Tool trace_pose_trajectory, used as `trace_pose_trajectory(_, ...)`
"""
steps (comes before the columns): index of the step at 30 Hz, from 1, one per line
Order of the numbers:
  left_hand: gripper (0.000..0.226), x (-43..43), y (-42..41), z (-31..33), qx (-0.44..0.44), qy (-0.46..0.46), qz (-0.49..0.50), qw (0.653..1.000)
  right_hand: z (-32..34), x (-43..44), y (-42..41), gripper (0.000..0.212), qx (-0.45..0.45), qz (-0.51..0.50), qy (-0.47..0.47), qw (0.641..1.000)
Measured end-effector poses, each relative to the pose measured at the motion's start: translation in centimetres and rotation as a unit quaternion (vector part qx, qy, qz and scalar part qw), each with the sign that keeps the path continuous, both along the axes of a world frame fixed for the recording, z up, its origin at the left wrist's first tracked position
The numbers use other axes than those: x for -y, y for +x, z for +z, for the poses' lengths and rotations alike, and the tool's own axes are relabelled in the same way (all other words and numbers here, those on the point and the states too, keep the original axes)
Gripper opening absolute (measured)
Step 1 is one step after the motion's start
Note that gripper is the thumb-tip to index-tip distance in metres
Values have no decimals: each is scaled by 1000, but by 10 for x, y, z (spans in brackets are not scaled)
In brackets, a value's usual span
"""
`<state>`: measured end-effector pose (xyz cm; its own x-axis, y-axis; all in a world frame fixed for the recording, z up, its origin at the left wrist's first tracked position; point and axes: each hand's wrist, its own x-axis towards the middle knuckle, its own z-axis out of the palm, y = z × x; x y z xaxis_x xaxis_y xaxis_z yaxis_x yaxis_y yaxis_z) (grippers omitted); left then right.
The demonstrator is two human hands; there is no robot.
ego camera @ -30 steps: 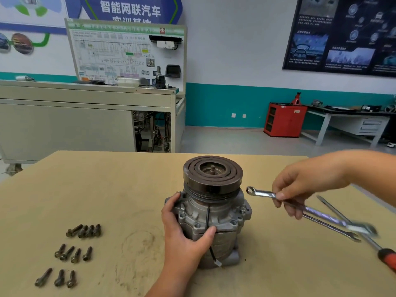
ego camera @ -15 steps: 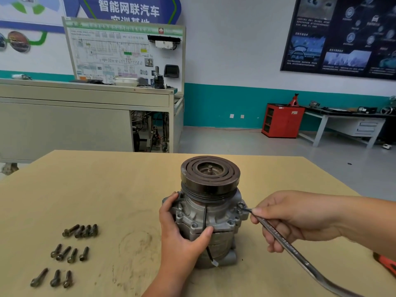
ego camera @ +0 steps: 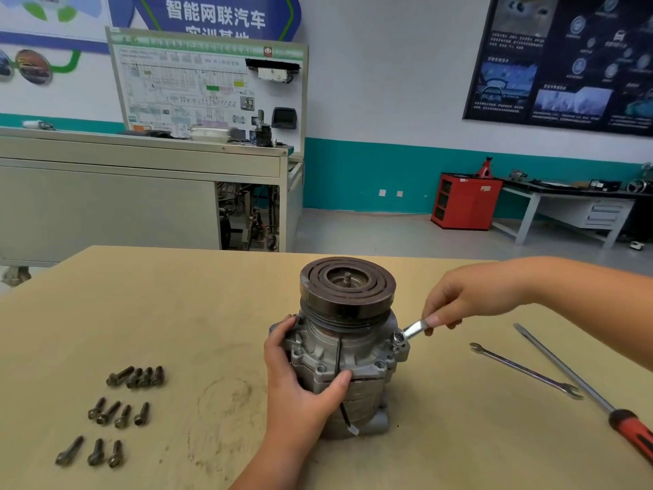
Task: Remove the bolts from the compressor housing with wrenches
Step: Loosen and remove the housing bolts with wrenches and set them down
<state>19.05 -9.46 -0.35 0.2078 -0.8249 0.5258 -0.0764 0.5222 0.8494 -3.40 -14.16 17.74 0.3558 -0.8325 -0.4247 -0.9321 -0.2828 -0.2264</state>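
Bench (ego camera: 141, 171): behind the compressor, far left. One open bay (ego camera: 247, 217) is seen at its right end, and cables and machine parts are held in it; the items cannot be told apart.

Bolts (ego camera: 118, 413): eleven, loose, laid on the table (ego camera: 176, 313) left of the compressor in three rows of four, four and three. All are dark and lie flat.

Left hand (ego camera: 300, 387): wrapped round the compressor's left and near side. The fingers are curled on the housing and the thumb is pressed against the front.

Compressor (ego camera: 346, 358): stood upright near the middle of the table. The grey cast housing is ribbed and has flange ears. It is topped by a dark grooved pulley (ego camera: 347, 288) with a shaft stub at its centre. A black wire is seen down the front.

Wrench (ego camera: 411, 330): its end is seated on a bolt head at the compressor's right flange ear, and its shank is angled up to the right.

Right hand (ego camera: 463, 298): just right of the pulley. The wrench shank is pinched between thumb and fingertips.

Cabinet (ego camera: 466, 201): red, far behind the compressor to the right. It has open shelves whose contents cannot be told.

Spare wrench (ego camera: 526, 371): laid flat on the table, right of the compressor.

Screwdriver (ego camera: 583, 387): just right of the spare wrench, laid flat, with a red handle toward the near edge.
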Motion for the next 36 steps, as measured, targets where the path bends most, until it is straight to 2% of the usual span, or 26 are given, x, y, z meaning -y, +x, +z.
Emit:
trace_pose_trajectory(2,79,0,0,0,1,-2,0,1000,2,-6,-8,20,34,-29,34,998)
trace_pose_trajectory(4,79,0,0,-1,3,-3,1,1000,-4,-16,-16,24,97,-78,116,985)
trace_pose_trajectory(6,79,1,0,0,1,-4,-1,1000,-16,-29,-16,26,171,-117,187,960)
trace_pose_trajectory(8,79,1,0,-1,0,-7,-1,1000,-30,-42,-9,25,268,-154,242,920)
trace_pose_trajectory(10,79,1,0,0,0,-7,-2,1000,-39,-51,0,23,355,-181,265,878)
trace_pose_trajectory(12,80,0,0,0,0,-6,-3,1000,-41,-55,8,22,384,-192,256,866)
trace_pose_trajectory(19,79,-1,0,1,3,-8,-3,1000,-35,-52,22,26,320,-186,240,897)
trace_pose_trajectory(23,80,-1,1,0,4,-6,-1,1000,-20,-44,16,31,199,-130,205,949)
trace_pose_trajectory(31,80,0,0,-1,0,-7,-5,1000,0,-20,14,34,47,-66,220,972)
trace_pose_trajectory(33,80,0,1,-2,-3,-9,-6,1000,5,-11,11,36,-2,-70,183,981)
trace_pose_trajectory(36,79,1,0,-2,-1,-9,-8,1000,4,-1,10,34,-67,-19,63,996)
